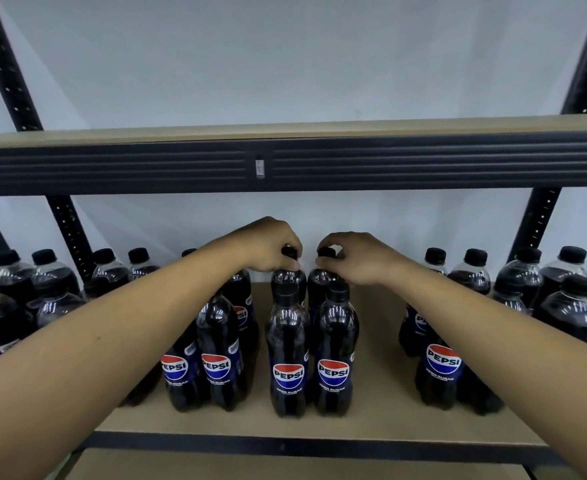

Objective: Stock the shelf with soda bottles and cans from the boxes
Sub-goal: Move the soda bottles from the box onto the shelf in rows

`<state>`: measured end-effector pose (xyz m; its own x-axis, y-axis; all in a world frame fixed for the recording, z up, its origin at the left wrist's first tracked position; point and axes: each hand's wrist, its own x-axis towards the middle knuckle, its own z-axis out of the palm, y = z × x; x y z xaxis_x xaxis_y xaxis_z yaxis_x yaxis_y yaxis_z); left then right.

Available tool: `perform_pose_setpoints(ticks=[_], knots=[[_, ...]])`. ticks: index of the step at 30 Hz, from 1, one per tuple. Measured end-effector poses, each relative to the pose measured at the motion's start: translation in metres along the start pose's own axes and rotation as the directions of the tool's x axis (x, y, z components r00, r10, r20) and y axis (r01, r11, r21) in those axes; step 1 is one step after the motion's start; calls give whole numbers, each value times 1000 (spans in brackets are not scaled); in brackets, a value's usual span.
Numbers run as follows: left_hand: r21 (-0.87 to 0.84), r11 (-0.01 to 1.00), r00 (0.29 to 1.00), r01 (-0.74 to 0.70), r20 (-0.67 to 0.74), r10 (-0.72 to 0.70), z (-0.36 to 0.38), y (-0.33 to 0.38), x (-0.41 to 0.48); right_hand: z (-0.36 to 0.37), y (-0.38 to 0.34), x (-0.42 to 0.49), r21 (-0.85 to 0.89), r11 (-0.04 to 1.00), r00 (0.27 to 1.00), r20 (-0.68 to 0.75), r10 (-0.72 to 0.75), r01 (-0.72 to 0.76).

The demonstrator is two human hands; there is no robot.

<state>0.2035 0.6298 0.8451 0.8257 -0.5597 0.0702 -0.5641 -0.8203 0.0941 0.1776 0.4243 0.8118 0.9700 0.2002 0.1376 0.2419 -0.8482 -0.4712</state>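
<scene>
Each hand pinches a cap, left hand (274,244) and right hand (351,257) setting two rear bottles (288,278) behind the front pair, likely keeping labels facing outward.

Pinching caps (326,252) on two back-row Pepsi bottles (287,277), left hand (271,247) on one, right hand (352,258) on the other. Upright on the shelf (375,341), just behind two front bottles (287,344).
</scene>
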Motion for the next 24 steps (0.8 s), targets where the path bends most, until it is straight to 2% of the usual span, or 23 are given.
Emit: perform_pose_setpoints(ticks=[8, 15, 24], knots=[[29, 999, 999, 46, 6, -46, 2, -1, -12, -4, 7, -10, -77, 996, 997, 68, -46, 51], [-32, 998, 996, 58, -63, -60, -2, -2, -24, -15, 3, -21, -97, 992, 996, 23, -84, 86], [-51, 998, 992, -39, -123, 33, -18, 15, -44, -40, -10, -71, -71, 993, 995, -20, -96, 95]])
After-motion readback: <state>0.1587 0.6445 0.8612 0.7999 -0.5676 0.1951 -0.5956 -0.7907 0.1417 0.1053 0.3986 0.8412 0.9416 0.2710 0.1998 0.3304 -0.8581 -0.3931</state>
